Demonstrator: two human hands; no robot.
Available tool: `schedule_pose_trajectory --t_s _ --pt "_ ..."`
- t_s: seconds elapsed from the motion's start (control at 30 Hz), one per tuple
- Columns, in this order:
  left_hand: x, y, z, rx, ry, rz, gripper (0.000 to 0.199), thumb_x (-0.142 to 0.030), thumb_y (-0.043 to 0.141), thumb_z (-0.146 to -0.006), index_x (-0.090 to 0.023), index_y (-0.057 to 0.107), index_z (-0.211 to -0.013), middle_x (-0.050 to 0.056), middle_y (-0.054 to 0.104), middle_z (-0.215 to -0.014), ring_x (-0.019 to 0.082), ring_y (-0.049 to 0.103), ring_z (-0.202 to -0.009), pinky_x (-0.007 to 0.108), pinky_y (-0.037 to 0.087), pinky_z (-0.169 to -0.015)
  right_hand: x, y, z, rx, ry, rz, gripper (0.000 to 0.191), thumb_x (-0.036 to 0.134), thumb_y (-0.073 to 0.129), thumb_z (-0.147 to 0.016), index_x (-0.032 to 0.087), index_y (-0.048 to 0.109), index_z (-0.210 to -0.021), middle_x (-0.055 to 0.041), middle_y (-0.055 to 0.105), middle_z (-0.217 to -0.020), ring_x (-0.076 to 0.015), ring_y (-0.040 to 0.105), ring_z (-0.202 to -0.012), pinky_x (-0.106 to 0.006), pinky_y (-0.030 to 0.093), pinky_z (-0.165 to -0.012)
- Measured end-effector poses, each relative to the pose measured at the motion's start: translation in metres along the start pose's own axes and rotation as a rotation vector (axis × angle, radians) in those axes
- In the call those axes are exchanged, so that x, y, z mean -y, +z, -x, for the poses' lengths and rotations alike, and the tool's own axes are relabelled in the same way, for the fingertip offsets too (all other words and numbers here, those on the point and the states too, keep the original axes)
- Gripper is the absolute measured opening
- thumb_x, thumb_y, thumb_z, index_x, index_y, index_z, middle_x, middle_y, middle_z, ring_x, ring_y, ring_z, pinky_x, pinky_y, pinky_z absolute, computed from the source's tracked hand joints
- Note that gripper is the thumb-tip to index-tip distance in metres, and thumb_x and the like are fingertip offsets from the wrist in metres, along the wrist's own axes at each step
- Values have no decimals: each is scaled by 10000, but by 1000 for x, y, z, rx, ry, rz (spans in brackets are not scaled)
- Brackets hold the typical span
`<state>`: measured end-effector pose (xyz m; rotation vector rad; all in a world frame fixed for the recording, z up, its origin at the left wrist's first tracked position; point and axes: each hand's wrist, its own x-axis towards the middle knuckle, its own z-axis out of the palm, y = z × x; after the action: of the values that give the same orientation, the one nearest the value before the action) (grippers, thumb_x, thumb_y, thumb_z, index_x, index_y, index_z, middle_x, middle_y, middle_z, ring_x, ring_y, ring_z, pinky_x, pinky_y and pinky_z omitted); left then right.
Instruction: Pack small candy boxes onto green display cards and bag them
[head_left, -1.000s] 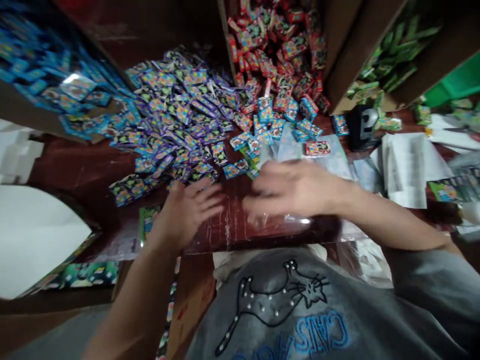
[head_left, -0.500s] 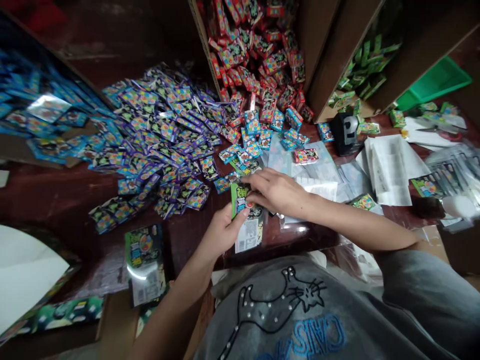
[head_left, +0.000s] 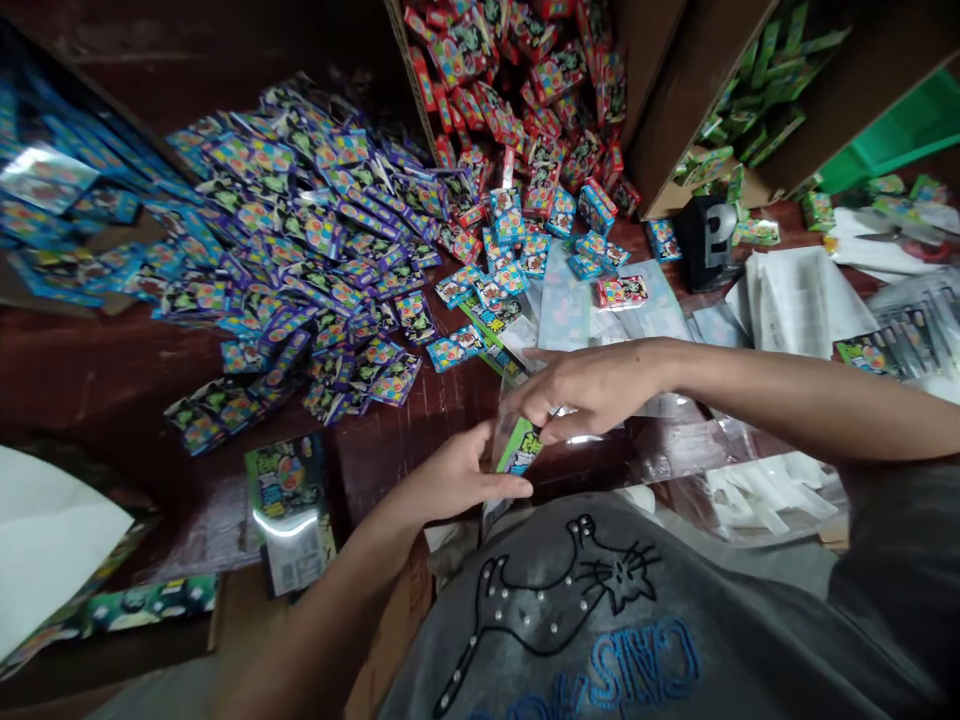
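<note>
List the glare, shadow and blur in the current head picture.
Head view: a bright glare streak crosses the printed pouch at lower left; another highlight washes out a packet at far left; the upper-left background sinks into shadow; lettering on the held bag looks too soft to read.

A green-edged card (head_left: 523, 446) tilts against clear plastic (head_left: 505, 412).

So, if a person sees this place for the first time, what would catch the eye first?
Probably the large heap of purple packets on the table, left of centre. Next, the red packets in a cardboard box at the top middle. Nearer the body, the left hand holds a clear, green-printed bag, and the right hand touches it.
</note>
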<state>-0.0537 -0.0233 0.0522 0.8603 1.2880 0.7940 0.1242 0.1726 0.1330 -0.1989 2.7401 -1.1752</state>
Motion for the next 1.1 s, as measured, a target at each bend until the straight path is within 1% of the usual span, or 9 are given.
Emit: schedule_pose_trajectory --t_s 0.1,0.17,0.23,0.37,0.5,0.67,0.83,0.97,1.1 --pt "8 3 1 -144 -18 73 447 -436 987 -665 -177 826 -992 90 842 -970 233 763 -843 350 616 -805 -5 7 4 -90 -25 -148 118 217 658 -1060 229 743 -980 -39 793 -1231 -191 746 -1111 -451 499 -1125" --pt "14 7 -2 -348 48 141 453 -525 943 -738 -185 847 -1021 107 853 -1062 259 789 -942 381 630 -888 -10 23 3 -429 132 -202 174 380 648 -1079 238 729 -1138 -78 756 -1309 -230 720 -1216 -468 511 -1133" --pt "19 12 -5 -519 127 191 510 -583 894 -797 -188 846 -1116 111 847 -1167 274 788 -1046 398 623 -967 -12 50 -1 -649 361 -266 409 574 635 -1057 218 681 -1253 -106 761 -1223 -248 742 -1115 -439 583 -999" --pt "27 28 -5 -628 127 81 543 -634 788 -892 -164 812 -1162 111 842 -1143 279 782 -1036 397 626 -950 -10 111 -16 -544 682 -231 555 674 434 -1098 181 677 -1172 -70 723 -803 -219 685 -700 -356 533 -653" --pt "48 42 9 -736 96 19 568 -607 798 -876 -180 708 -1239 120 819 -1155 280 784 -1043 394 634 -933 -11 145 -33 -635 816 -67 484 555 338 -1132 204 665 -1196 -95 746 -828 -219 683 -684 -341 494 -624" --pt "82 49 22 -838 10 32 583 -568 865 -781 -190 676 -1182 124 818 -1076 286 790 -928 427 656 -858 -11 145 -47 -713 727 -225 477 541 312 -1142 217 661 -1128 -83 776 -916 -202 715 -738 -356 544 -718" --pt "77 39 22 -934 50 34 501 -537 869 -765 -193 747 -1109 82 838 -1063 266 788 -930 423 660 -896 1 133 -61 -691 652 -330 563 690 459 -1079 191 708 -1153 -59 779 -869 -184 713 -729 -350 546 -737" --pt "61 25 26 -801 86 94 603 -524 920 -744 -212 760 -1234 94 832 -1194 279 792 -1071 417 633 -1002 1 133 -67 -686 630 -389 646 743 627 -986 178 678 -1295 -71 812 -996 -198 743 -808 -348 568 -758" --pt "55 16 24 -682 171 454 639 -658 836 -840 -221 758 -1300 114 814 -1270 269 788 -1104 375 639 -959 -4 136 -67 -742 431 -340 639 661 480 -1093 152 575 -1468 -165 747 -1287 -265 724 -1169 -447 579 -1035"
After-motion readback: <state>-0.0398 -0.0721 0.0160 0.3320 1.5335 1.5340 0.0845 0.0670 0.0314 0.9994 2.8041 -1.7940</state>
